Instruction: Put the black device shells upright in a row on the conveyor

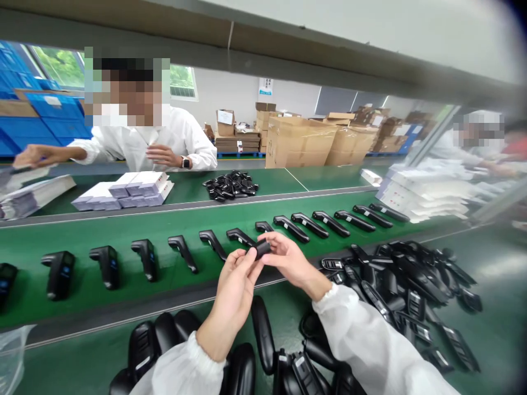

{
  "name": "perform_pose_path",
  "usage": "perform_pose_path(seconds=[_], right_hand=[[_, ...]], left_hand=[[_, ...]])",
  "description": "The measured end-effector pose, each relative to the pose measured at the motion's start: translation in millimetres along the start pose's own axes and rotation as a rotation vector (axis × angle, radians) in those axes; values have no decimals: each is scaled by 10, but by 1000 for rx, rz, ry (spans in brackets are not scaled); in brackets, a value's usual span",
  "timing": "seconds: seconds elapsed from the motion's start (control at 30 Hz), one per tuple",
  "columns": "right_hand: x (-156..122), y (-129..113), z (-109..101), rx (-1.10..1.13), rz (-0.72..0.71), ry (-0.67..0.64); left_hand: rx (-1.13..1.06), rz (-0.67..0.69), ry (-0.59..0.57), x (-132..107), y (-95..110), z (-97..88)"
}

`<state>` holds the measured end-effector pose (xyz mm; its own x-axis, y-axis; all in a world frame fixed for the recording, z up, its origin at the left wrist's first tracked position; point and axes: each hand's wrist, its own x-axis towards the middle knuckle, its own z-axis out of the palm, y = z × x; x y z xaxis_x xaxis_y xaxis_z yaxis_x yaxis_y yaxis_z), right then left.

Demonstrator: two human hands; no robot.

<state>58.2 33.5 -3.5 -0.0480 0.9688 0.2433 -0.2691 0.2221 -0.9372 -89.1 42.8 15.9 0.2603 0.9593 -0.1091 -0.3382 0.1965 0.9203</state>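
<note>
Both hands meet at a short black cylindrical part (262, 248) held above the green belt. My left hand (242, 269) is closed around its lower left side with thumb and fingers. My right hand (286, 257) pinches its right end between thumb and fingertips. Some of the part is hidden by the fingers. Just behind the hands, a row of black gun-shaped handheld devices (297, 229) lies on the belt. Closer to me, under my wrists, loose black plastic housings (263, 334) are heaped on the green table.
A big pile of black housings (411, 274) spreads out at the right. Across the belt (24, 236) sit white boxes (138, 186) and a heap of small black parts (231, 185). A co-worker (181, 137) in white works opposite. An overhead shelf (247, 49) crosses above.
</note>
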Motion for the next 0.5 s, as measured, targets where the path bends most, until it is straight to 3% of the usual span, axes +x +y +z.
perform_pose_path(seconds=[0.07, 0.13, 0.23, 0.3, 0.4, 0.5], right_hand=[[18, 82, 82, 109, -47, 211], [53, 69, -10, -3, -31, 250], [74, -62, -396, -522, -21, 208], [58, -106, -673, -892, 24, 210], [39, 6, -923, -1287, 106, 173], [75, 226, -982, -1539, 181, 164]], left_hand=[[67, 9, -42, -39, -7, 29], [390, 69, -145, -100, 2, -17], [1109, 232, -385, -236, 41, -179], [1451, 252, -547, -338, 66, -269], [1674, 213, -670, -443, 80, -307], [1657, 198, -662, -444, 68, -304]])
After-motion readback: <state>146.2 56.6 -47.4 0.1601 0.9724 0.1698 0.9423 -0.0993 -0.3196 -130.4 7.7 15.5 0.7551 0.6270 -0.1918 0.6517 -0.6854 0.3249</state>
